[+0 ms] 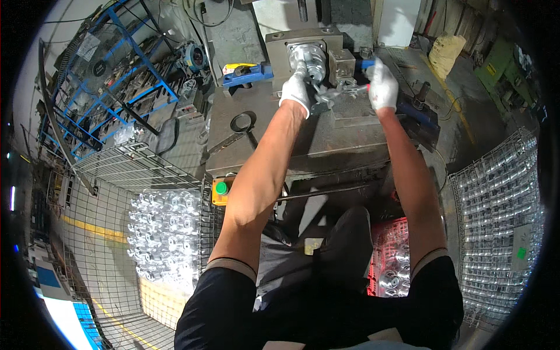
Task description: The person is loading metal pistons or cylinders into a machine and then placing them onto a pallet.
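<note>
Reaching toward the steel fixture (277, 55), the left hand (295, 91) is nearer the silver casting (315, 56), which lies against the fixture, just beyond its extended fingers, axis unclear. Right of the fixture, the right hand (382, 87) looks curled; neither grip can be told.

White gloves (383, 88), silvery metal casting (315, 53), red crate (392, 228) (its walls latticed), green button (221, 188) on an orange box (219, 199).

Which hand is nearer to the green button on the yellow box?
The left. The left hand, by the shiny metal part, is up and to the right of the green button; the right hand is at a similar height in the picture but farther right.
</note>
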Tool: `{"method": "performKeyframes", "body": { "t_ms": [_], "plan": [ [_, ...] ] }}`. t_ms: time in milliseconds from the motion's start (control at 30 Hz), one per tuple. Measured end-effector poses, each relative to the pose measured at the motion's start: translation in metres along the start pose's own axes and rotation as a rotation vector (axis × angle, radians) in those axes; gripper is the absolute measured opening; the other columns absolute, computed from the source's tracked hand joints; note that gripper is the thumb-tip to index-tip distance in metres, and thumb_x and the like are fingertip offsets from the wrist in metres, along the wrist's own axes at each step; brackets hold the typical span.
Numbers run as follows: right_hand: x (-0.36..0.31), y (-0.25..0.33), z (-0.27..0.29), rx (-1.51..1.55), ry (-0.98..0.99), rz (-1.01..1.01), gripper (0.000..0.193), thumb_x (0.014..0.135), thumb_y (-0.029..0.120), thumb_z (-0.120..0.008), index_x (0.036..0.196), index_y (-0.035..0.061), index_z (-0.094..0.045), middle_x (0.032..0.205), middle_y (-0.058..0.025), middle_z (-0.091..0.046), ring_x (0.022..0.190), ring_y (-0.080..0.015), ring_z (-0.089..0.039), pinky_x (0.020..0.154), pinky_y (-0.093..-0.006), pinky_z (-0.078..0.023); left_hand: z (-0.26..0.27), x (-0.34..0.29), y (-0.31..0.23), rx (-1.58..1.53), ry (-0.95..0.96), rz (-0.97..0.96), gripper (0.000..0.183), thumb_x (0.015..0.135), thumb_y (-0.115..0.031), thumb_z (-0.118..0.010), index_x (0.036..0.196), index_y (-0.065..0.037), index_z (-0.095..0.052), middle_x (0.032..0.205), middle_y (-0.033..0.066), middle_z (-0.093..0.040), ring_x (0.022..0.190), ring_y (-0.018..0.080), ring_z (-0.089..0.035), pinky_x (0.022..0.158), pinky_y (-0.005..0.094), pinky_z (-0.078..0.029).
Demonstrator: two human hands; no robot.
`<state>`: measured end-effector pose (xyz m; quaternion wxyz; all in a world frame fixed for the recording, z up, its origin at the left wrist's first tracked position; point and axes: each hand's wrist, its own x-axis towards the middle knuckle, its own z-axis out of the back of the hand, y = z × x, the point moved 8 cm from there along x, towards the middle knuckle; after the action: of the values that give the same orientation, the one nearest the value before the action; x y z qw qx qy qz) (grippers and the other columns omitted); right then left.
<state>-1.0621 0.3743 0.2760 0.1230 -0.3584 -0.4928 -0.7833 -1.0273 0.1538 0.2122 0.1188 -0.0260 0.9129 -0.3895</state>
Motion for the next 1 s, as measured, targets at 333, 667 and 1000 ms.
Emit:
{"method": "performKeyframes", "body": {
  "t_ms": [333, 667, 1000],
  "plan": [
    [0.011, -0.007, 0.068, -0.274, 0.185, 0.023, 0.059, 0.09, 0.05, -0.034, 0.106, -0.0015, -0.058, 0.106, -0.0272, -0.056, 0.101, -0.0454, -0.049, 0.087, -0.0465, -0.039, 0.048, -0.095, -0.093, 0.708, -0.224, -0.473, 0.05, 0.089, -0.047, -0.048, 0.103, -0.001, -0.059, 0.089, 0.0081, -0.062, 0.073, 0.0162, -0.055, 0.071, 0.0301, -0.044],
    [-0.154, -0.026, 0.161, -0.577, 0.493, 0.118, 0.043, 0.089, 0.016, -0.053, 0.128, 0.0019, -0.042, 0.129, -0.0163, -0.045, 0.12, -0.0272, -0.044, 0.1, -0.0356, -0.035, 0.175, -0.291, -0.063, 1.783, -0.337, -0.829, 0.049, 0.09, -0.029, -0.052, 0.128, 0.0, -0.042, 0.129, 0.0226, -0.045, 0.125, 0.0386, -0.037, 0.104, 0.0395, -0.029],
    [-0.167, -0.102, 0.157, -0.627, 0.542, 0.065, 0.062, 0.089, 0.024, -0.051, 0.139, 0.0013, -0.023, 0.143, -0.0189, -0.025, 0.132, -0.0291, -0.025, 0.111, -0.0368, -0.016, 0.178, -0.295, -0.025, 2.009, -0.394, -0.613, 0.079, 0.075, -0.037, -0.064, 0.134, 0.001, -0.029, 0.14, 0.0212, -0.027, 0.132, 0.0428, -0.02, 0.102, 0.0625, -0.016]
  ]
}}
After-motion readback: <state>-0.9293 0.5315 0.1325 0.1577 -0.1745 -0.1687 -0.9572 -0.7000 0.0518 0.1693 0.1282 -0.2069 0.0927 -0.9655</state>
